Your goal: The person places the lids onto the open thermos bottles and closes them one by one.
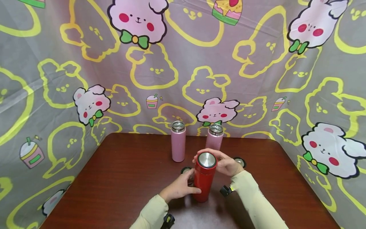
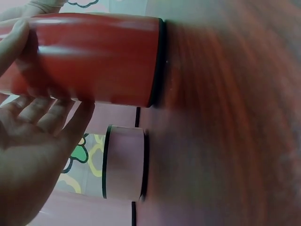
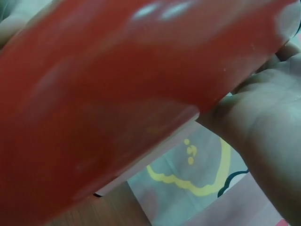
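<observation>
A red thermos with a silver-topped lid stands nearly upright between my two hands. My left hand grips its body from the left, thumb at the front; the left wrist view shows the fingers behind the red thermos. My right hand holds it around the top by the lid, from the right and behind. In the right wrist view the red body fills most of the picture. The black-edged base is at or just above the tabletop; which, I cannot tell.
Two pink bottles with bare steel mouths, one left and one right, stand at the back of the brown table. One cap lies behind my left hand, another beyond my right wrist. A patterned curtain surrounds the table.
</observation>
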Available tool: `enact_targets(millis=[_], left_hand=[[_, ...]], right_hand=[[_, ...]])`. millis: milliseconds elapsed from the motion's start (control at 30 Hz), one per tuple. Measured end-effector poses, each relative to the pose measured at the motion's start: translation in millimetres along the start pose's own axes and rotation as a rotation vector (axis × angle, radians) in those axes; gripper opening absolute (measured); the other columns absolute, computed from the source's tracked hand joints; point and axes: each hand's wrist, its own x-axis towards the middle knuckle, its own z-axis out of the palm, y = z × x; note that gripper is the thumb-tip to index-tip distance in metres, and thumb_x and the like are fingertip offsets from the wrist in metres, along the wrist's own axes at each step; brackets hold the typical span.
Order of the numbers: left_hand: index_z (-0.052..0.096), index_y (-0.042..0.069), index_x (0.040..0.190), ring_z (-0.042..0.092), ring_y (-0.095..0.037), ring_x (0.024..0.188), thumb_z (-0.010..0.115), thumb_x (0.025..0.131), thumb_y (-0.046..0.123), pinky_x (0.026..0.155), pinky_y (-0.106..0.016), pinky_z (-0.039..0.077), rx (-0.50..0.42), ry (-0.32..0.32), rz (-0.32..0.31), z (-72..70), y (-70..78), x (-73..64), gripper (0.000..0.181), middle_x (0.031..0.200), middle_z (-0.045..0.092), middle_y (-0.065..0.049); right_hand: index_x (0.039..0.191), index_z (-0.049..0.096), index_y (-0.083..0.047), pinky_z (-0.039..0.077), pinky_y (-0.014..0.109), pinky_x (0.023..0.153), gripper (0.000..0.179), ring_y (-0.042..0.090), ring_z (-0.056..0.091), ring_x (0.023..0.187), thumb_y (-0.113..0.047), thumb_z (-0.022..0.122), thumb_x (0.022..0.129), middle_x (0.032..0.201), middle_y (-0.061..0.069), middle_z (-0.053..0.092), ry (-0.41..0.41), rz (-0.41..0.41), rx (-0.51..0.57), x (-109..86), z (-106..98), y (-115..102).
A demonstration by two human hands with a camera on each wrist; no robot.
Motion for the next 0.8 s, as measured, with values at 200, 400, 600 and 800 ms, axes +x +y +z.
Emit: enact_targets(millis=[200,400,600,800], left_hand=[[0.041,0.015,0.137,0.053,-0.014,0.116,0.075,0.082,0.02,0.094,-0.03,0.045,-0.019,-0.003,0.025,0.7,1.0,-0.3,0.065,0.129,0.054,0.002],[0.041,0.012,0.137,0.054,-0.014,0.114,0.074,0.083,0.017,0.093,-0.029,0.045,-0.016,-0.003,0.044,2.5,1.0,-0.6,0.064,0.128,0.054,0.0],[0.044,0.014,0.136,0.054,-0.013,0.114,0.075,0.082,0.018,0.093,-0.028,0.045,0.012,0.026,0.031,4.0,1.5,-1.5,0.062,0.127,0.055,0.003],[0.045,0.014,0.134,0.055,-0.012,0.113,0.075,0.082,0.018,0.094,-0.027,0.044,0.033,0.042,0.065,5.6,2.3,-2.1,0.061,0.125,0.056,0.002]], right_hand=[[0.142,0.034,-0.001,0.031,0.051,0.105,0.058,0.031,0.041,0.128,-0.019,0.05,0.089,0.138,0.016,0.046,0.008,-0.013,-0.031,-0.9,-1.5,0.8],[0.14,0.037,-0.001,0.036,0.048,0.102,0.056,0.029,0.045,0.124,-0.021,0.051,0.09,0.136,0.015,0.048,0.061,-0.02,-0.121,-4.4,-0.3,0.3],[0.138,0.041,-0.003,0.04,0.047,0.099,0.055,0.027,0.049,0.12,-0.024,0.055,0.089,0.132,0.013,0.052,0.192,-0.003,-0.228,-8.8,6.0,-0.9],[0.137,0.042,-0.002,0.042,0.047,0.097,0.056,0.026,0.051,0.117,-0.026,0.058,0.089,0.13,0.012,0.055,0.297,0.009,-0.316,-13.8,12.8,-0.8]])
